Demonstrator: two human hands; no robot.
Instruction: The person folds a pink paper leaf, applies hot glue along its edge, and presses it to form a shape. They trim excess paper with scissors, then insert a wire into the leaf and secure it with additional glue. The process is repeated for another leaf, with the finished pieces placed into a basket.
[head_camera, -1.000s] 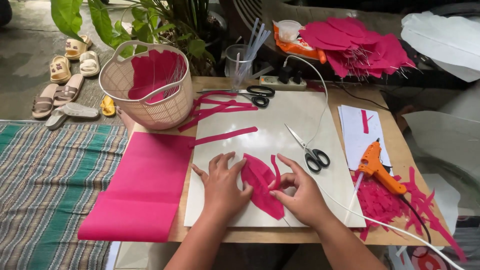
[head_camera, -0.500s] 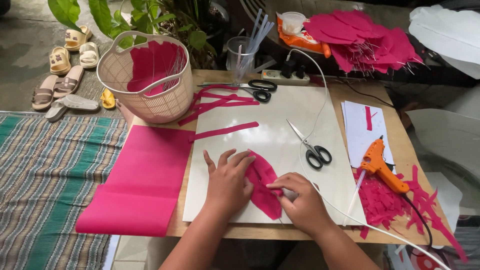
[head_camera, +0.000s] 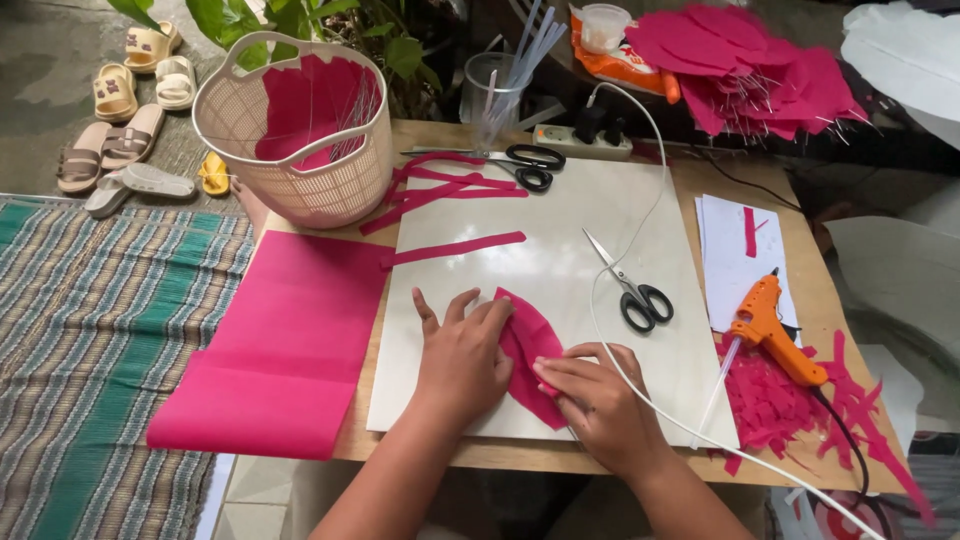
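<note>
Fingertips of the right hand (head_camera: 600, 400) pinch the pink petal (head_camera: 530, 365) against the white board (head_camera: 560, 270), while the left hand (head_camera: 462, 355) lies flat, fingers spread, pressing its other edge. Shaping looks midway: glue gun (head_camera: 775, 330) and scissors (head_camera: 630, 290) sit idle beyond the right fingers, finished petals (head_camera: 740, 60) heaped far off beside an orange packet (head_camera: 625, 65).

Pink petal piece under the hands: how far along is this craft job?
Done: a pile of finished pink pieces sits at the table's back, more in the basket. In hand: left hand presses the pink petal piece flat while the right hand works its edge. Left: the pink sheet and cut strips lie unused.
</note>
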